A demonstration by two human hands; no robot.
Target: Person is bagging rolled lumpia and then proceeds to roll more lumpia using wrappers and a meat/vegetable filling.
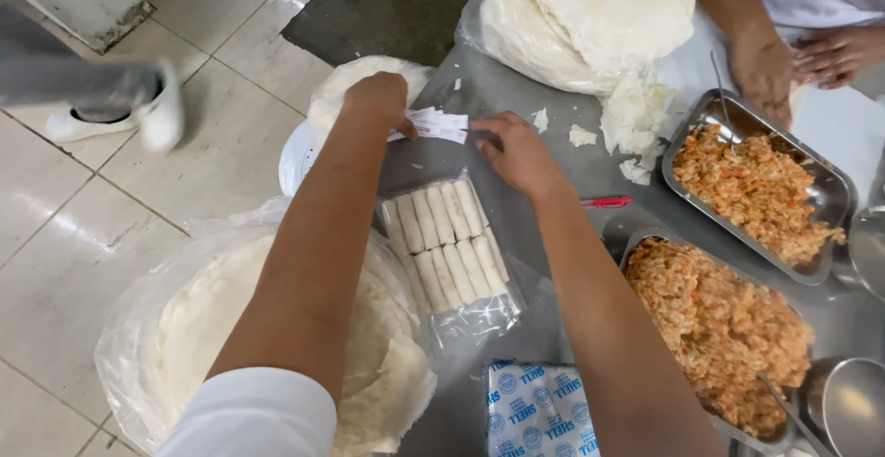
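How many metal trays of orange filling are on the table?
2. One tray sits at the right, near a co-worker's hands; the other tray is nearer the camera, right of the person's right arm, partly cut off by the frame.

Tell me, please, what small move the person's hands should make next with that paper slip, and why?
Probably lower the paper slip onto the clear bag of rolls. Both the left hand and right hand hold the slip just beyond the bag's far end, and the bag lies flat on the steel table with no slip visible on it.
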